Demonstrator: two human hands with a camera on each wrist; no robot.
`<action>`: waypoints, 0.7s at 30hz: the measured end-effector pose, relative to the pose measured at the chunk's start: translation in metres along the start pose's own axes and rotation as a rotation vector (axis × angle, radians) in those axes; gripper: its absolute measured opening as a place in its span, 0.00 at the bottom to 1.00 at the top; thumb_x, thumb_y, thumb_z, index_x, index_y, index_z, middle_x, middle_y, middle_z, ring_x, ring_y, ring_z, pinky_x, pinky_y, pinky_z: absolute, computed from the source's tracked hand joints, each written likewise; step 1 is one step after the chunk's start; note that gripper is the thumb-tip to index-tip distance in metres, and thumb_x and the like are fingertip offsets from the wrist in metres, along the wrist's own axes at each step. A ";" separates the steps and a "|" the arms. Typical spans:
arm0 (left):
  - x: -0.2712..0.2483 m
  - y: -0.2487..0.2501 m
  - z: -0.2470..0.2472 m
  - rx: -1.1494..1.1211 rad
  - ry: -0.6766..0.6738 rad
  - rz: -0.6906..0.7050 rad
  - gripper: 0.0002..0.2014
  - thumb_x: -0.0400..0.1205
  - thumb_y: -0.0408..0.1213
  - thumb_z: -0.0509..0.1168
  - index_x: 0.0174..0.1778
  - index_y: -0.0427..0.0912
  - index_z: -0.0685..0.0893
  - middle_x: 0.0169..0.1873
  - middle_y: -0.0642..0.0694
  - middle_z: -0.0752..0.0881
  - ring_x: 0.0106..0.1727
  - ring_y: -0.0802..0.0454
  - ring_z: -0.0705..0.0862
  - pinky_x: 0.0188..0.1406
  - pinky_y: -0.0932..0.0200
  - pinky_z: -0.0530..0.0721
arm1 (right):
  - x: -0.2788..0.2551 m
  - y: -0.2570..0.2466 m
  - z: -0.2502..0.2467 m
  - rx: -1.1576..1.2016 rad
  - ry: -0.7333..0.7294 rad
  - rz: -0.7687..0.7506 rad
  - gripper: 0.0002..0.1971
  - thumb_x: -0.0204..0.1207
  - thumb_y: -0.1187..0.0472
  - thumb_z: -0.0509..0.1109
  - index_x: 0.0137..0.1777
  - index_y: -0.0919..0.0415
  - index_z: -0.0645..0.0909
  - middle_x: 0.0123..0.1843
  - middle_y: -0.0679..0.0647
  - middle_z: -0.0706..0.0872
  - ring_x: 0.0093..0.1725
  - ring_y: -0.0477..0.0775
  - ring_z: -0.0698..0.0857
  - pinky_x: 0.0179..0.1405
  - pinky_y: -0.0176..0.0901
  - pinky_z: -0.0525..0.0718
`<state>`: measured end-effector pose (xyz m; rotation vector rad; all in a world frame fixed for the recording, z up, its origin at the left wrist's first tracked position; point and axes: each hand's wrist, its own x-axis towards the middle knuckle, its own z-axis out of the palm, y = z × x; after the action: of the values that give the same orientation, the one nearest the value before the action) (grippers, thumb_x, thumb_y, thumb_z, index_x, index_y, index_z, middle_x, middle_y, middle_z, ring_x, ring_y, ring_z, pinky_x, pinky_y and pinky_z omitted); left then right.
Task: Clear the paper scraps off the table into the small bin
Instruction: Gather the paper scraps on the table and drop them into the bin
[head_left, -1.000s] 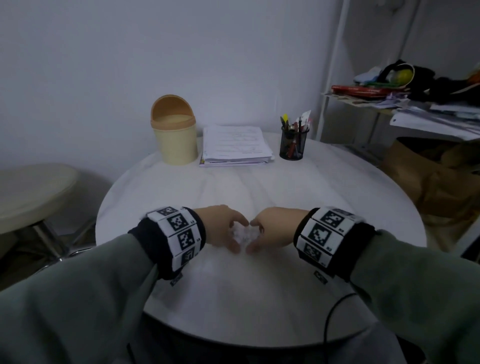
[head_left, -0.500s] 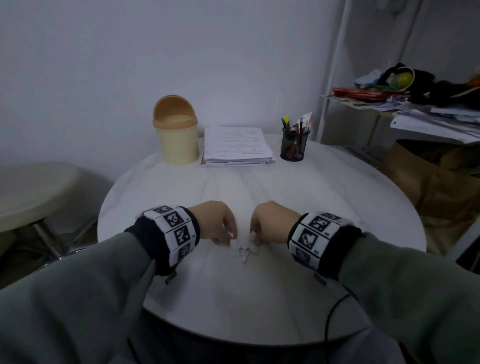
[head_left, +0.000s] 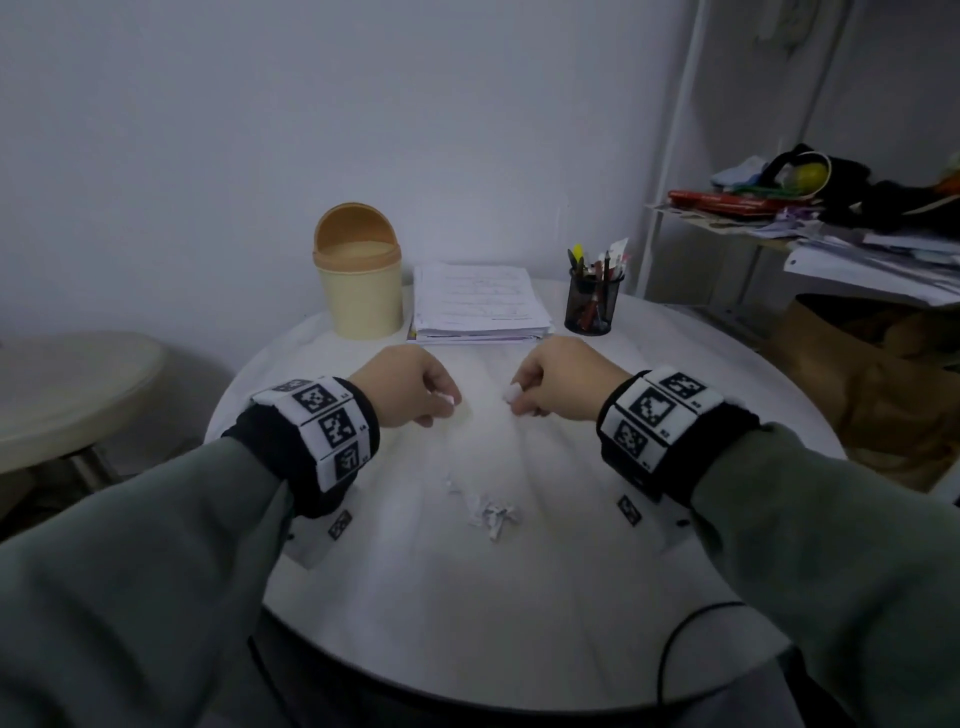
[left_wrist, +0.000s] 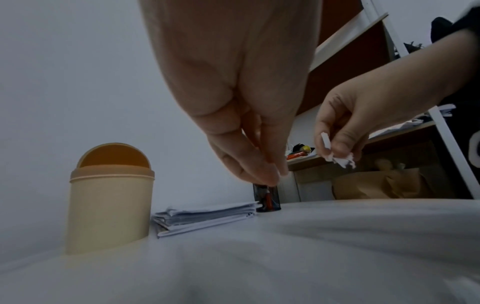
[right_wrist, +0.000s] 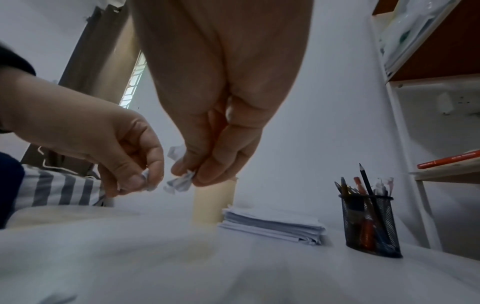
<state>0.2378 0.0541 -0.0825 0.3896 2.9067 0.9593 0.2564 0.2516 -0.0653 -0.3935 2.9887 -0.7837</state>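
Observation:
Both hands hover above the middle of the round white table (head_left: 675, 374), a little apart. My left hand (head_left: 441, 400) pinches small white paper scraps (right_wrist: 148, 181) in its curled fingertips. My right hand (head_left: 519, 400) pinches crumpled scraps (left_wrist: 337, 160) (right_wrist: 179, 181) too. A small pile of white scraps (head_left: 491, 512) lies on the table nearer to me, below and between the hands. The small beige bin (head_left: 358, 275) with its tan swing lid stands at the back left of the table, beyond the left hand.
A stack of papers (head_left: 478, 306) lies right of the bin, and a black mesh pen cup (head_left: 592, 301) stands right of that. A beige stool (head_left: 67, 389) is at the left. A cluttered shelf (head_left: 831, 228) and brown bags (head_left: 872, 374) are at the right.
Both hands have lifted from the scrap pile and moved away from me toward the back of the table, spreading apart, each carrying scraps. Some scraps stay on the table.

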 end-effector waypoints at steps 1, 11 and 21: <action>0.003 0.001 -0.004 -0.006 0.025 0.004 0.02 0.75 0.33 0.72 0.40 0.44 0.89 0.34 0.48 0.88 0.19 0.69 0.83 0.33 0.73 0.85 | 0.006 -0.004 -0.002 0.029 0.021 -0.008 0.08 0.70 0.64 0.77 0.48 0.66 0.90 0.42 0.62 0.91 0.37 0.50 0.85 0.51 0.47 0.88; 0.043 -0.014 -0.064 -0.027 0.262 -0.007 0.02 0.76 0.34 0.71 0.42 0.45 0.88 0.37 0.45 0.90 0.31 0.56 0.86 0.32 0.69 0.80 | 0.089 -0.033 -0.025 0.216 0.171 -0.017 0.09 0.68 0.67 0.78 0.47 0.69 0.90 0.42 0.65 0.92 0.33 0.51 0.85 0.44 0.40 0.87; 0.132 -0.055 -0.135 0.004 0.477 -0.079 0.05 0.78 0.33 0.68 0.45 0.40 0.90 0.41 0.44 0.89 0.34 0.52 0.86 0.40 0.61 0.86 | 0.214 -0.082 -0.036 0.188 0.173 -0.088 0.11 0.69 0.63 0.78 0.48 0.70 0.90 0.42 0.64 0.91 0.36 0.52 0.85 0.46 0.44 0.87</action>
<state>0.0800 -0.0326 -0.0028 0.0436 3.3081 1.1740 0.0649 0.1468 0.0143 -0.4740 3.0329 -1.1527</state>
